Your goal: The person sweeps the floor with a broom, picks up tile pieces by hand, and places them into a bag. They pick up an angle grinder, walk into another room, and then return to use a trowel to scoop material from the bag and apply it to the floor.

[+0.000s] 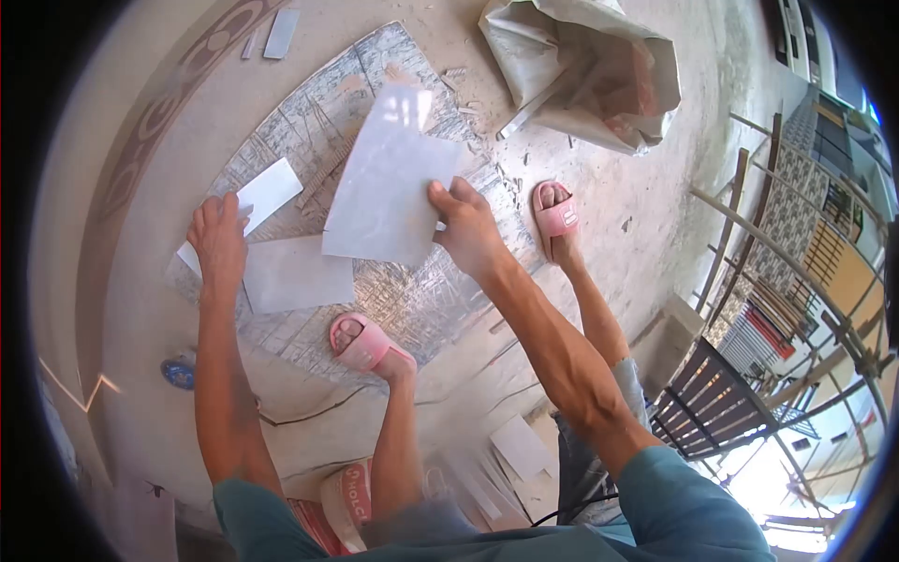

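Observation:
In my right hand is a large glossy light-grey tile piece, pinched by its right edge and raised over a scored board. Window light glints off its upper end. My left hand has its fingers curled over a narrow white tile strip, which slants across the board's left side. Between my hands another pale tile piece lies flat, partly under the raised one. The scratched silvery board rests on the floor beneath these pieces.
An open white sack stands at the upper right, with broken chips scattered nearby. Two small offcuts lie at the top left. A blue round object sits by my left forearm. My feet wear pink slippers; wooden poles stand at right.

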`<state>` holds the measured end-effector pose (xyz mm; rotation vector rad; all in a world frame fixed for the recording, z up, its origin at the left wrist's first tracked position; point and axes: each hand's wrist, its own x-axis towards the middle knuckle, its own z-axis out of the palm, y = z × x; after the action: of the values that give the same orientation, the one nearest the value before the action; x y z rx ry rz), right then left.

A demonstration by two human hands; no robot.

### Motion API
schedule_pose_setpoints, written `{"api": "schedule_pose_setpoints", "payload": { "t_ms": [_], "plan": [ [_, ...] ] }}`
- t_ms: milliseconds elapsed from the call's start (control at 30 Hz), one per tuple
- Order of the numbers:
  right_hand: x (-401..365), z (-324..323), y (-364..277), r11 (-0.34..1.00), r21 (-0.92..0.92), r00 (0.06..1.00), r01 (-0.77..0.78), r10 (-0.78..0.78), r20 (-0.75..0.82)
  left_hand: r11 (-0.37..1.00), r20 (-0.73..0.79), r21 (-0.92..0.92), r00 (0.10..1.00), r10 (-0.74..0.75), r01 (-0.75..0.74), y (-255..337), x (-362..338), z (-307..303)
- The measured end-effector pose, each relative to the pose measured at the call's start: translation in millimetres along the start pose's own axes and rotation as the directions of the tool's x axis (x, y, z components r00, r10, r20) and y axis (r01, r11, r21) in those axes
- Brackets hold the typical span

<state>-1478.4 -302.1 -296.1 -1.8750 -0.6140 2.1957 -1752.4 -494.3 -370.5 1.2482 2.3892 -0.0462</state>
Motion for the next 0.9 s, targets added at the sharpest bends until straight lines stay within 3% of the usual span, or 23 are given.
{"api": "schedule_pose_setpoints", "payload": {
  "t_ms": [100,133,200,300,333,367,400,467,500,533,567,600,667,733,767,867,900],
  "plan": [
    [-5,-54,-28,0.987,0.148,0.997,0.059,-0.052,-0.053,0.999,-0.072,-0.028,0.997,-0.029,0.027,-8,-6,0],
    [-6,-71,-45,0.989,0.129,0.986,0.075,-0.054,-0.155,0.999,-0.108,-0.039,0.994,-0.024,0.02,-9,-5,8],
    [15,-101,-79,0.965,0.208,0.971,0.163,-0.119,-0.208,0.997,-0.075,-0.048,0.995,-0.065,0.061,-6,-3,9],
    [58,-111,-157,0.82,0.526,0.939,0.227,-0.04,-0.343,0.998,0.027,-0.022,0.998,-0.056,0.057,-14,-3,-2],
    [96,-137,-173,0.748,0.602,0.951,0.281,-0.133,-0.279,0.999,0.062,-0.014,0.998,-0.032,0.033,-12,3,-9],
    [125,-145,-190,0.79,0.485,0.912,0.375,-0.221,-0.345,0.998,0.076,-0.057,0.997,-0.01,0.014,-4,7,-13],
    [143,-152,-203,0.721,0.565,0.915,0.402,-0.294,-0.276,0.996,0.097,-0.092,0.995,0.01,-0.001,0,3,-18],
    [115,-110,-216,0.896,0.352,0.935,0.27,-0.157,-0.318,0.994,0.135,-0.108,0.99,0.041,-0.027,-2,-8,-37],
    [103,-104,-205,0.942,0.082,0.928,0.326,-0.302,-0.22,0.992,0.145,-0.116,0.988,0.058,-0.041,2,-15,-37],
    [90,-107,-195,0.899,-0.185,0.904,0.398,-0.418,-0.088,0.99,0.152,-0.127,0.985,0.081,-0.062,8,-17,-37],
    [81,-115,-190,0.6,-0.639,0.737,0.482,-0.672,-0.075,0.991,0.137,-0.113,0.987,0.083,-0.068,14,-17,-37],
    [57,-114,-194,0.19,-0.811,0.486,0.553,-0.864,0.129,0.994,0.126,-0.089,0.989,0.075,-0.064,20,-22,-40],
    [40,-115,-221,-0.181,-0.958,0.323,0.222,-0.914,0.247,0.997,0.151,-0.08,0.988,0.007,0.005,34,-38,-59],
    [77,-130,-260,-0.152,-0.941,0.24,0.302,-0.943,0.23,0.982,0.174,-0.131,0.978,-0.112,0.136,81,-41,-91],
    [101,-136,-283,-0.141,-0.956,0.283,0.256,-0.935,0.214,0.904,0.337,-0.226,0.9,-0.277,0.363,107,-41,-111],
    [147,-139,-323,-0.208,-0.961,0.35,0.183,-0.899,0.262,0.852,0.348,-0.332,0.892,-0.287,0.404,158,-53,-125],
    [164,-137,-339,-0.255,-0.951,0.351,0.175,-0.886,0.302,0.798,0.315,-0.462,0.912,-0.261,0.388,171,-55,-118]
  ]
}}
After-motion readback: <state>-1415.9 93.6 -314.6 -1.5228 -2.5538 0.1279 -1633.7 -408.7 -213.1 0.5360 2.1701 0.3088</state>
